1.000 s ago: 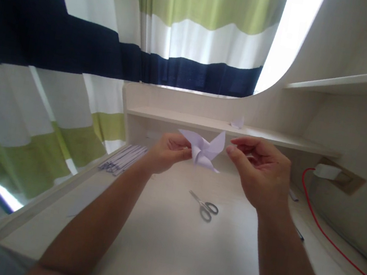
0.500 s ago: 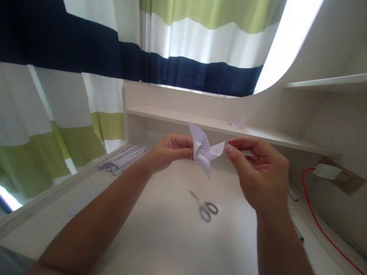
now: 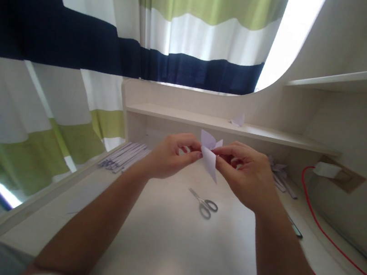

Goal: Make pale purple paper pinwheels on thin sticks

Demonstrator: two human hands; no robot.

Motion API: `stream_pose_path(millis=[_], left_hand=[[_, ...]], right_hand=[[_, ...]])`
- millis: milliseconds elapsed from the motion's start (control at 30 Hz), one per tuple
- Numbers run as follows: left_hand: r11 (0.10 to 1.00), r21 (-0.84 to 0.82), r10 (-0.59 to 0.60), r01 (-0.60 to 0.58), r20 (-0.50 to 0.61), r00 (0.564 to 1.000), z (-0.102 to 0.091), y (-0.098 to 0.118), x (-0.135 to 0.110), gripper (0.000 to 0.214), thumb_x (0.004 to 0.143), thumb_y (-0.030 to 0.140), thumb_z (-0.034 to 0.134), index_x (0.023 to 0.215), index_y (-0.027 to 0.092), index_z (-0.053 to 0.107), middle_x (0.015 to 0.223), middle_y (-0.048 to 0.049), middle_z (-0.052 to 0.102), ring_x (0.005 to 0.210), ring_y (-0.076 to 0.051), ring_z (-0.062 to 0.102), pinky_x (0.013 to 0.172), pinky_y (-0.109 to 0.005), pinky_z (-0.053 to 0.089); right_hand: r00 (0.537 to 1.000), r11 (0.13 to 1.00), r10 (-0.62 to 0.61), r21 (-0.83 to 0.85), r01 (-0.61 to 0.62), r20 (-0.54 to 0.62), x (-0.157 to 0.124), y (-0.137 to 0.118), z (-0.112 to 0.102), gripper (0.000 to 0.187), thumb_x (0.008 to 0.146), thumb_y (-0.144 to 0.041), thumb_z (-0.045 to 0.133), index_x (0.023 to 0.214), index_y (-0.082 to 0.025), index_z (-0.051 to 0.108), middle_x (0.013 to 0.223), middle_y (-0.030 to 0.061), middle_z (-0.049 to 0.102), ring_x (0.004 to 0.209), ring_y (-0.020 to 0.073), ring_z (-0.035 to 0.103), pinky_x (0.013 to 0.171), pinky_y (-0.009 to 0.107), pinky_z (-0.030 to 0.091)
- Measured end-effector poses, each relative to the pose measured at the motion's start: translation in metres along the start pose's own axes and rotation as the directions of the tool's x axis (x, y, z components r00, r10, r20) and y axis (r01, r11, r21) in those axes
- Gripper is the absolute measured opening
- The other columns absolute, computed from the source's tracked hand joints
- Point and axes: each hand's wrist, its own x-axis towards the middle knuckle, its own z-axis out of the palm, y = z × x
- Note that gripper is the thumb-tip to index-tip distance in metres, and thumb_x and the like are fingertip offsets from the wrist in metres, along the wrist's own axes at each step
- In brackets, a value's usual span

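A white paper pinwheel [image 3: 209, 159] is held up above the desk, turned partly edge-on. My left hand [image 3: 174, 155] pinches it from the left, thumb and fingertips closed at its back side. From the right, my right hand [image 3: 243, 170] has thumb and fingers closed on it near the middle, where the fingertips are partly hidden by a blade. Below the pinwheel, scissors [image 3: 204, 204] with grey handles lie on the desk, their blades pointing up and left.
Many white paper sticks [image 3: 125, 156] lie at the desk's left. More paper pieces [image 3: 281, 176] lie behind my right hand. Folded paper [image 3: 237, 120] sits on the back shelf [image 3: 179, 116]. A red cable [image 3: 314, 210] runs from a white plug [image 3: 326, 170] along the right side.
The pinwheel has turned from facing me to nearly edge-on. My right hand has moved left, from a blade tip to the pinwheel's middle.
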Motion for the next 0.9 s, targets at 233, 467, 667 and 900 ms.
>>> stream_pose_path(millis=[233,467,667,900], left_hand=[[0.998,0.055,-0.017,0.017,0.001,1.000,0.0007,0.0026,-0.0008,0.013,0.096,0.027,0.070,0.100,0.019,0.079,0.099,-0.0062,0.079,0.090,-0.019,0.069,0.078,-0.030,0.051],[0.998,0.069,-0.012,0.013,-0.010,1.000,0.0003,0.0059,-0.0007,0.011,0.095,0.023,0.068,0.097,0.018,0.078,0.095,-0.0053,0.077,0.087,-0.018,0.067,0.079,-0.031,0.049],[0.996,0.084,-0.012,0.012,-0.005,1.000,0.0004,0.0062,-0.0018,0.011,0.095,0.022,0.068,0.098,0.018,0.079,0.094,-0.0045,0.077,0.086,-0.017,0.066,0.079,-0.030,0.049],[0.994,0.107,-0.012,0.012,-0.004,1.000,-0.0001,0.0071,-0.0017,0.011,0.095,0.023,0.069,0.097,0.018,0.079,0.093,-0.0042,0.077,0.086,-0.017,0.067,0.077,-0.029,0.048]], right_hand=[[1.000,1.000,-0.010,0.005,0.010,-0.008,-0.0003,-0.0001,0.0047,0.012,0.090,-0.018,0.072,0.090,-0.022,0.084,0.079,0.0013,0.073,0.067,0.0147,0.061,0.062,0.030,0.044],[1.000,1.000,-0.014,0.014,0.014,-0.017,-0.0001,0.0018,0.0074,0.009,0.091,-0.024,0.075,0.087,-0.022,0.083,0.075,-0.0001,0.071,0.064,0.0135,0.060,0.061,0.029,0.043],[1.000,0.999,-0.011,0.029,0.012,-0.016,-0.0006,0.0032,0.0082,0.009,0.091,-0.024,0.076,0.088,-0.022,0.084,0.075,-0.0003,0.070,0.064,0.0129,0.060,0.060,0.029,0.043],[1.000,1.000,-0.003,0.028,0.004,-0.006,-0.0012,0.0020,0.0079,0.009,0.090,-0.025,0.077,0.091,-0.022,0.086,0.076,0.0004,0.071,0.063,0.0135,0.060,0.059,0.029,0.042]])
